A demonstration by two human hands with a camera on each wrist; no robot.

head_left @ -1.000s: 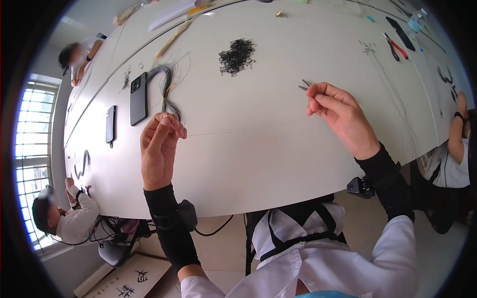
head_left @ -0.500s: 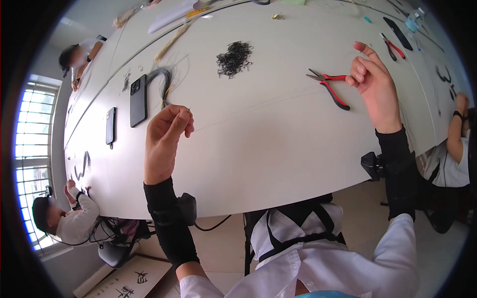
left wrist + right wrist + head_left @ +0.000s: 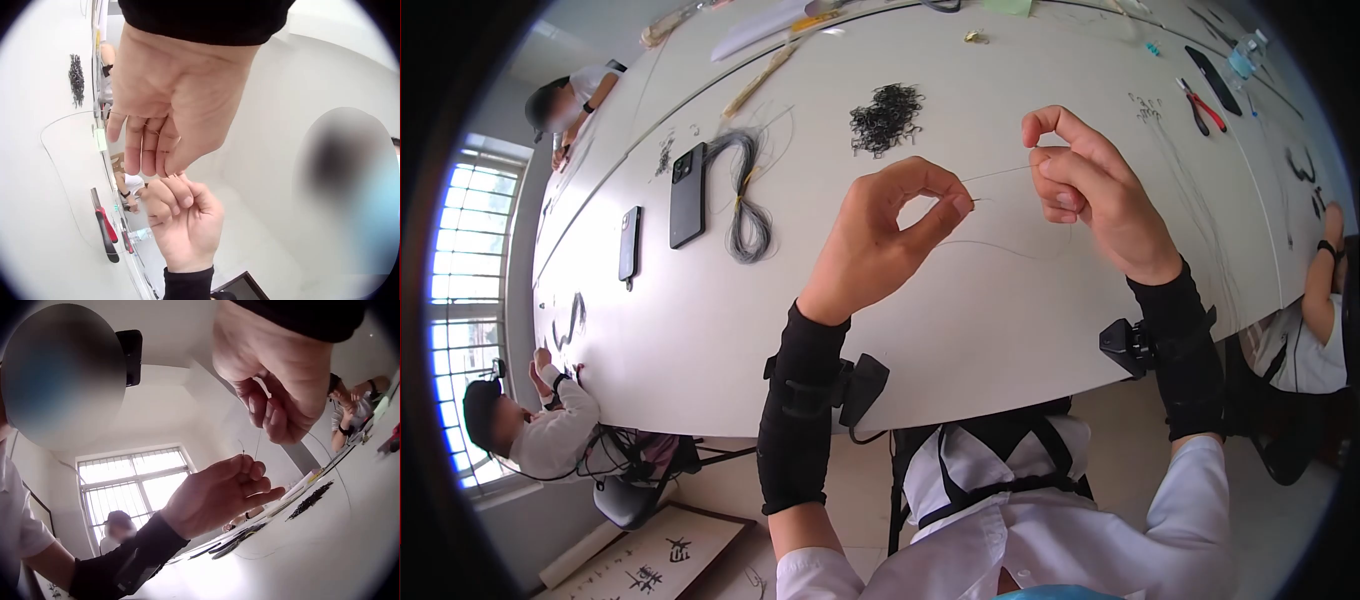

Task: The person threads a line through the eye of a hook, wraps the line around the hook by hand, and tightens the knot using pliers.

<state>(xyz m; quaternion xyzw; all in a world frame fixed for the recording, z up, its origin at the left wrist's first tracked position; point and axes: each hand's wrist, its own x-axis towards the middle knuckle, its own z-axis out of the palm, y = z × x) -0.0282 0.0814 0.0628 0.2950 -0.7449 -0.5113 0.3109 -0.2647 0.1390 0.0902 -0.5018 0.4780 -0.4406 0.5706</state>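
Note:
My left hand (image 3: 890, 225) pinches a tiny dark hook-like piece (image 3: 975, 201) between thumb and forefinger, its other fingers mostly hidden in the head view. From those fingertips a thin fishing line (image 3: 1000, 173) runs across to my right hand (image 3: 1100, 190), which grips it in curled fingers, the forefinger lifted and bent. A loose loop of the line hangs below, and the left wrist view shows it curving over the table. Red-and-black pliers (image 3: 105, 228) lie on the table in that view; in the head view my right hand covers them.
A heap of small black hooks (image 3: 886, 120) lies ahead. To the left are a tied hank of grey line (image 3: 750, 230) and two phones, one black (image 3: 688, 195). Other pliers (image 3: 1200, 108) and a bottle (image 3: 1247, 55) lie far right. Other people sit around the table (image 3: 960, 340).
My right hand put down the pliers, moved away to the right, then came back and took the line. My left hand moved right, towards it, still pinching the tiny piece.

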